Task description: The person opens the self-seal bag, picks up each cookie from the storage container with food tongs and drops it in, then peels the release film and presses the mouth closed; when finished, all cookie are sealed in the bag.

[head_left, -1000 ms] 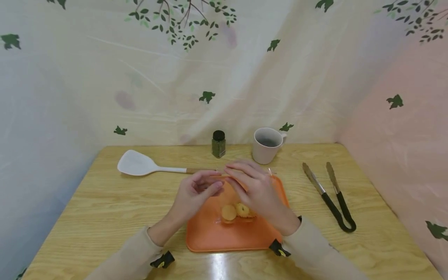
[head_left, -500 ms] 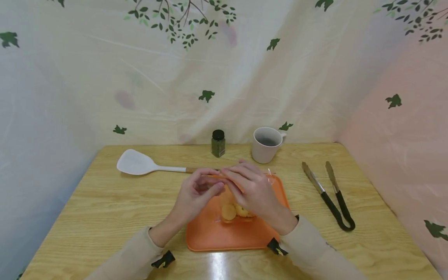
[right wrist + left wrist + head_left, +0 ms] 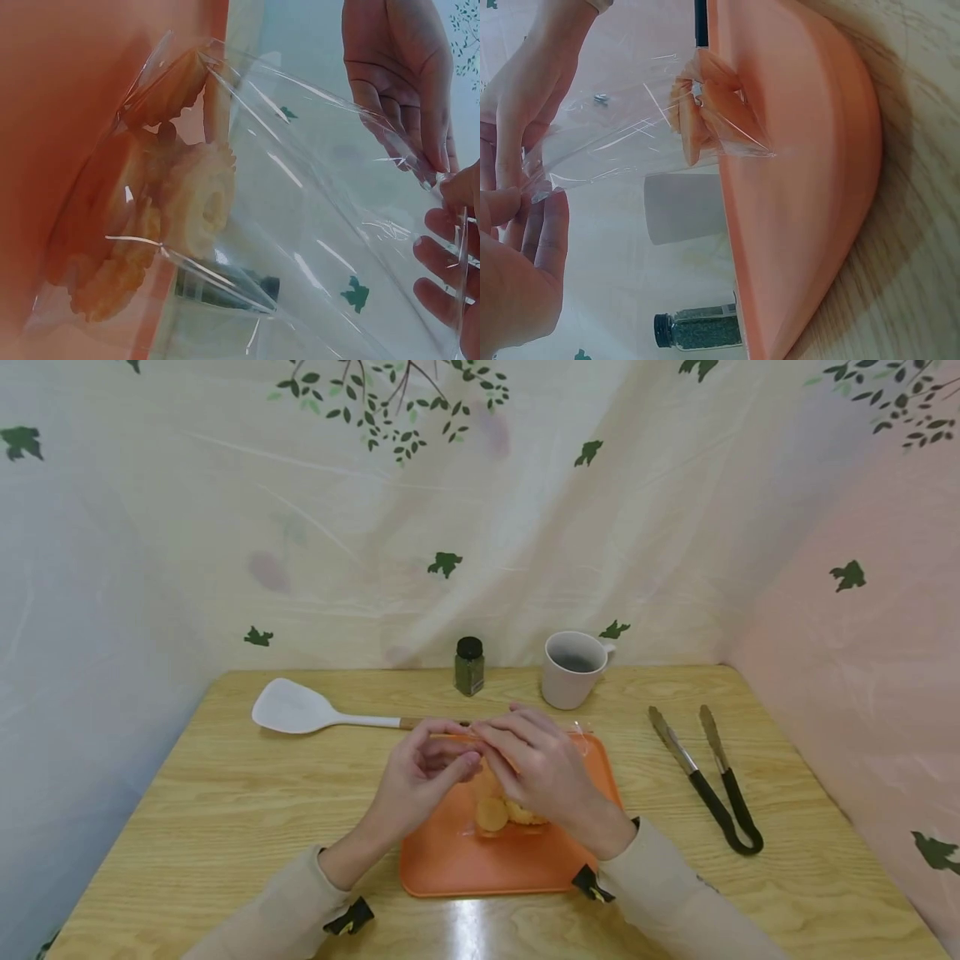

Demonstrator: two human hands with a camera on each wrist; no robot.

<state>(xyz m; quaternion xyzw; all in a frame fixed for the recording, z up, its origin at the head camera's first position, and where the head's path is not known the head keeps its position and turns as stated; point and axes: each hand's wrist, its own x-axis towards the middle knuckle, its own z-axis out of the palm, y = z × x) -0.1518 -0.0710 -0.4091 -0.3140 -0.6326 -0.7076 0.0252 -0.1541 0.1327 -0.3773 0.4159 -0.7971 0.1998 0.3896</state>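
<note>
A clear plastic bag [image 3: 322,187] holds several golden biscuits [image 3: 202,202], one ring-shaped, at its bottom. It stands over an orange tray [image 3: 502,872], with its mouth uppermost. My left hand [image 3: 412,777] pinches the bag's top edge between thumb and fingers. Opposite it, my right hand [image 3: 547,764] pinches the same edge, and the fingertips of both hands meet there. In the left wrist view, the film stretches from the biscuits up to my fingers. The back of my right hand covers part of the bag in the head view.
Behind the tray stand a jar of green herbs [image 3: 469,668] with a black lid and a pale mug [image 3: 572,672]. A white spatula [image 3: 292,707] lies at the left, its handle end behind my hands. Metal tongs [image 3: 708,785] with black handles lie at the right.
My right hand has shifted slightly left, and its fingertips have closed in on those of my left hand at the bag's top. The left hand has barely moved.
</note>
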